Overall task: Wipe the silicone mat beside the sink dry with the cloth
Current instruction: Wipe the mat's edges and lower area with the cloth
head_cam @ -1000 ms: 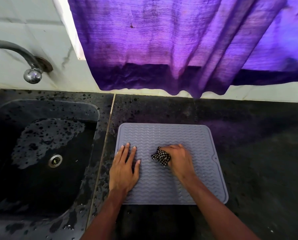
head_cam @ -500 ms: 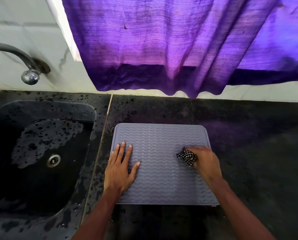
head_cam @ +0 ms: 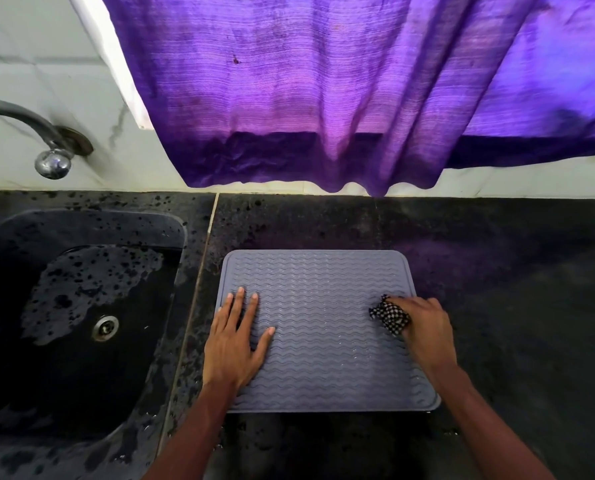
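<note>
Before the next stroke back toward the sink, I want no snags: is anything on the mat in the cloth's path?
Only the left hand, pressed flat on the mat's sink-side edge. Otherwise, nothing visible lies between it and the checkered cloth, bunched in the right hand.

A purple curtain (head_cam: 323, 91) is hanging over the white tiled wall (head_cam: 39, 64), its hem ending just above the black countertop (head_cam: 514, 289). At the left, a curved metal tap (head_cam: 51, 161) is reaching out from the wall, and what may be water drops are speckling the counter's far edge.
</note>
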Demonstrator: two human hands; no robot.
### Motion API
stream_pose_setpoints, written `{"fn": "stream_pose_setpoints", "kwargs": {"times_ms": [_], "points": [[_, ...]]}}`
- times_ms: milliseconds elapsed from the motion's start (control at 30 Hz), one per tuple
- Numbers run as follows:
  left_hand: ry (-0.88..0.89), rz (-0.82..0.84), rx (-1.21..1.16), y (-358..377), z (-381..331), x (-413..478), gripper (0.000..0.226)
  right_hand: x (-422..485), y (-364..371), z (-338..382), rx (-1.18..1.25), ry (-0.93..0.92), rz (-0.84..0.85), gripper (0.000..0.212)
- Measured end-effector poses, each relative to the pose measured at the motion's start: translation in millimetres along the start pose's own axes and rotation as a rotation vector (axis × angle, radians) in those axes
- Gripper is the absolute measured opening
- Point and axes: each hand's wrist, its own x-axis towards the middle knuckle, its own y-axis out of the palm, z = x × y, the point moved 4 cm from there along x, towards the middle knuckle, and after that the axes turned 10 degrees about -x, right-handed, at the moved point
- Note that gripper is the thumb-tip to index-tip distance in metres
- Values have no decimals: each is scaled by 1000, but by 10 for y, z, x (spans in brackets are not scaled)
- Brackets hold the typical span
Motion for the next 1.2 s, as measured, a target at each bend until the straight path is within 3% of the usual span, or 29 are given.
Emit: {"fn": "stream_pose_setpoints", "kwargs": {"times_ms": [267, 567, 767, 967, 1067, 1200], "points": [[-1, -7, -15, -23, -14, -2, 75, 57, -90, 141, 46, 81, 31, 47], [13, -31, -36, -33, -17, -5, 74, 114, -114, 321, 132, 17, 67, 43], [-6, -8, -27, -23, -2, 3, 75, 99, -142, 489, 175, -18, 31, 28], [-13, -1, -46, -34, -2, 1, 75, 65, -89, 774, 138, -107, 32, 45], [-12, 5, -51, -32, 4, 2, 75, -26, 80, 830, 29, -67, 44, 50], [-12, 2, -74, -34, 6, 3, 73, 75, 69, 868, 75, -38, 64, 47]]}}
